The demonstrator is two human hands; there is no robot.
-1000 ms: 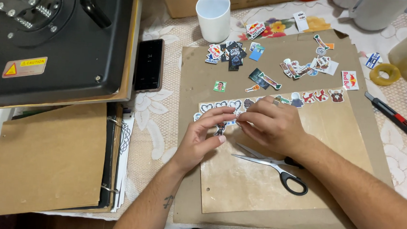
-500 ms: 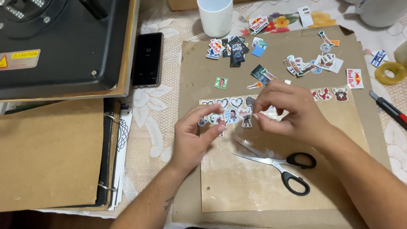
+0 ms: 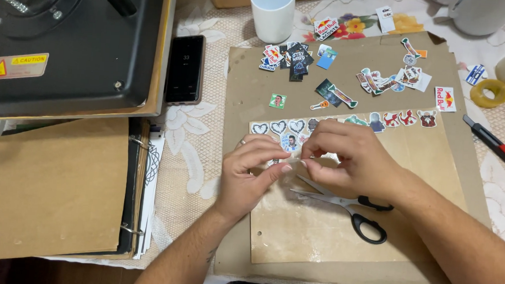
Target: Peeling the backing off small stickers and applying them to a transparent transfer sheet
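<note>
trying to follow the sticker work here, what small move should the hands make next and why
Probably peel apart the small sticker piece pinched between the left hand and right hand, since both sets of fingertips meet on it above the brown board, below the sticker row.

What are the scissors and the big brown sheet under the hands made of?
The scissors look like shiny grey metal blades with black handles, probably plastic. The brown sheet looks like matte cardboard or thick kraft paper: dull, stiff, with punched holes along its edge. The left hand and right hand pinch something small above it.
</note>
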